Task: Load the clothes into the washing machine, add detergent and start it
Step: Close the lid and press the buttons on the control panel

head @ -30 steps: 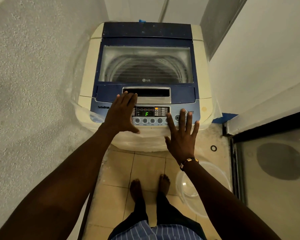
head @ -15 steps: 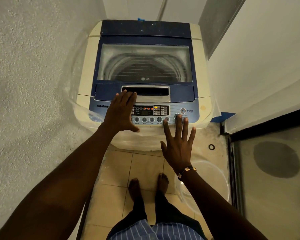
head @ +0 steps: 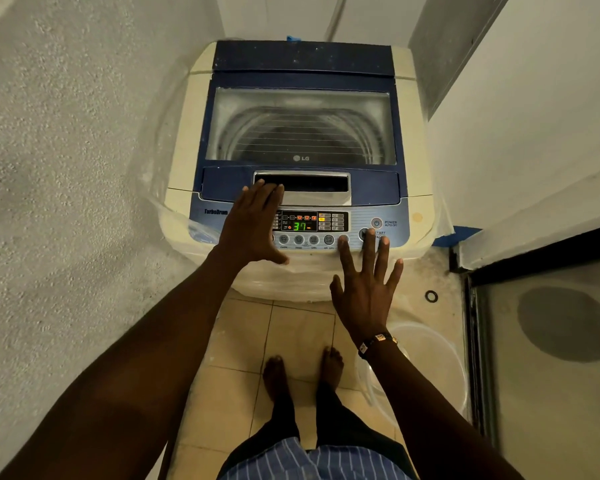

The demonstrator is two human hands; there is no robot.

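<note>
Over the control panel (head: 310, 230) I see my left hand (head: 250, 225) lying flat, fingers pressed together, and my right hand (head: 366, 285) with fingers spread, middle fingertip at the start button (head: 363, 233). Straight ahead stands the washing machine (head: 302, 161), lid shut, its display showing a green 37. A clear basin (head: 440, 362) sits on the tiled floor (head: 243, 341) between white walls.

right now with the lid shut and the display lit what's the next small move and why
Probably lift both hands clear and let it run. The green display reads 37, the right hand has its fingertips at the round start button, and the left hand rests flat beside the blue control panel, so the cycle seems started.
</note>
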